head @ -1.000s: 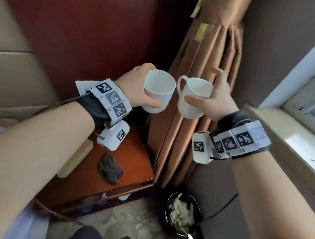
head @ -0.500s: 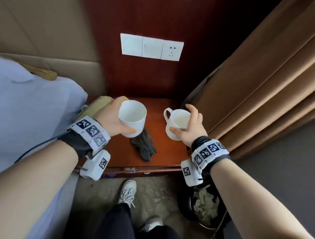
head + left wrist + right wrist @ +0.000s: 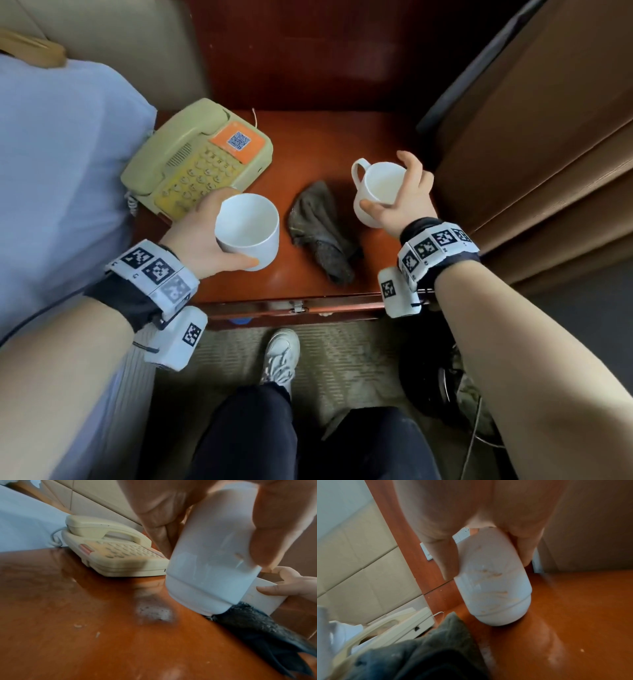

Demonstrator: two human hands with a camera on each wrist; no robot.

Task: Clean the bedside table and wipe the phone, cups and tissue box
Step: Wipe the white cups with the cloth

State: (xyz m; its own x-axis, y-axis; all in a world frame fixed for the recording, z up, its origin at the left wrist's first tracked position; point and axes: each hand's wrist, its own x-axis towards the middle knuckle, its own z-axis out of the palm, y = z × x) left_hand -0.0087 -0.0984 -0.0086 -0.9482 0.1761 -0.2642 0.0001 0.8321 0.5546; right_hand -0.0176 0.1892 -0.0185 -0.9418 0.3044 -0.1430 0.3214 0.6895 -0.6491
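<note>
My left hand grips a white cup just above the front of the red-brown bedside table; the left wrist view shows this cup tilted and off the wood. My right hand holds a white handled mug near the table's right side, and that mug bears brownish smears with its base at the surface. A crumpled dark grey cloth lies between the two cups. A cream phone sits at the back left. No tissue box is in view.
A bed with pale blue sheet borders the table on the left. Brown curtains hang on the right. A dark waste bin stands on the floor at right, and my white shoe is before the table. Crumbs and a pale smear mark the wood.
Both hands have come down with the cups from in front of the curtain to just over the table. The view has tilted down, and the phone has come into sight.
</note>
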